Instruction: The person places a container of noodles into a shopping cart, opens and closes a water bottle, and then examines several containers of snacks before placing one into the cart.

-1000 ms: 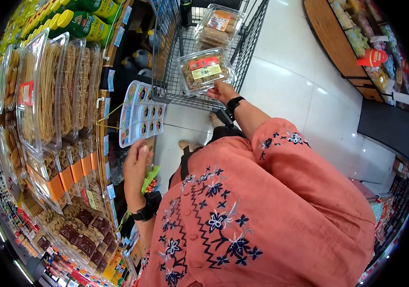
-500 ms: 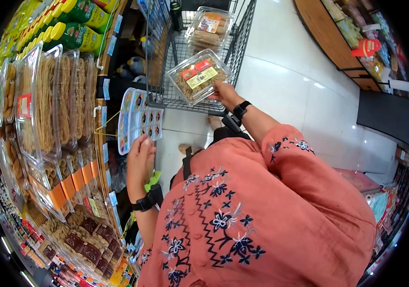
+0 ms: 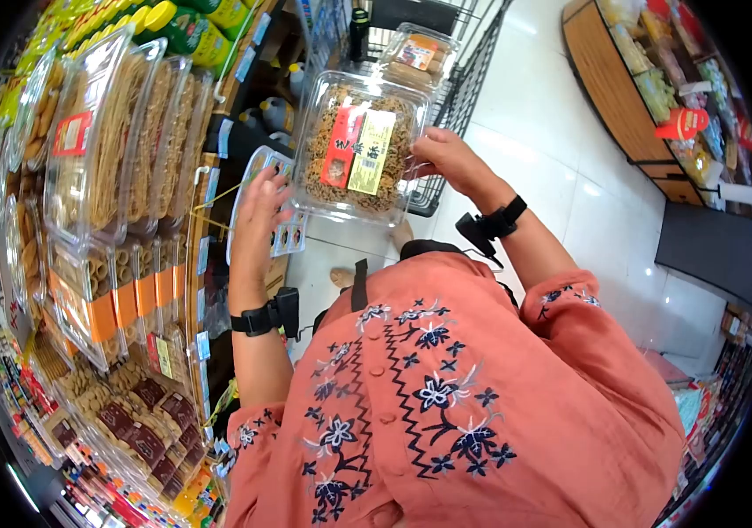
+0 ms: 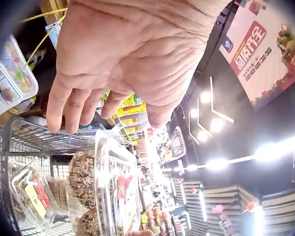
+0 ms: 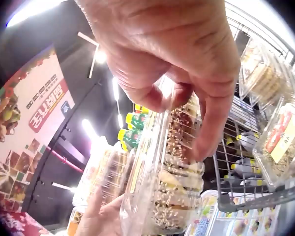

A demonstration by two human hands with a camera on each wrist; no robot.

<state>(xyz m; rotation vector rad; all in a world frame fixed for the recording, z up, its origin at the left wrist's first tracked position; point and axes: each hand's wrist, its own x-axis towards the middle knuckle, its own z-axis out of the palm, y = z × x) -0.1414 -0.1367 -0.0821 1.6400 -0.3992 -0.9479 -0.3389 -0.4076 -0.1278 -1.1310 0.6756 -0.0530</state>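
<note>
A clear plastic box of sesame snacks [image 3: 358, 150] with a red and yellow label is held up in front of the shelves. My right hand [image 3: 442, 158] grips its right edge, thumb and fingers curled over the rim [image 5: 187, 128]. My left hand [image 3: 261, 211] is raised beside the box's left edge with its fingers nearly straight. In the left wrist view, the palm [image 4: 123, 54] hangs just above the box [image 4: 113, 187]. Whether the left fingers touch the box is unclear.
A wire shopping cart [image 3: 455, 97] stands ahead with another clear snack box [image 3: 415, 53] inside. Shelves on the left hold several clear snack boxes [image 3: 112, 150] and green bottles [image 3: 191, 22]. A hanging card of small packs [image 3: 283, 233] sticks out. A wooden display [image 3: 631, 79] stands far right.
My right hand has lifted the snack box up from the cart and brought it closer. My left hand rose from the hanging card to the box's left edge.
</note>
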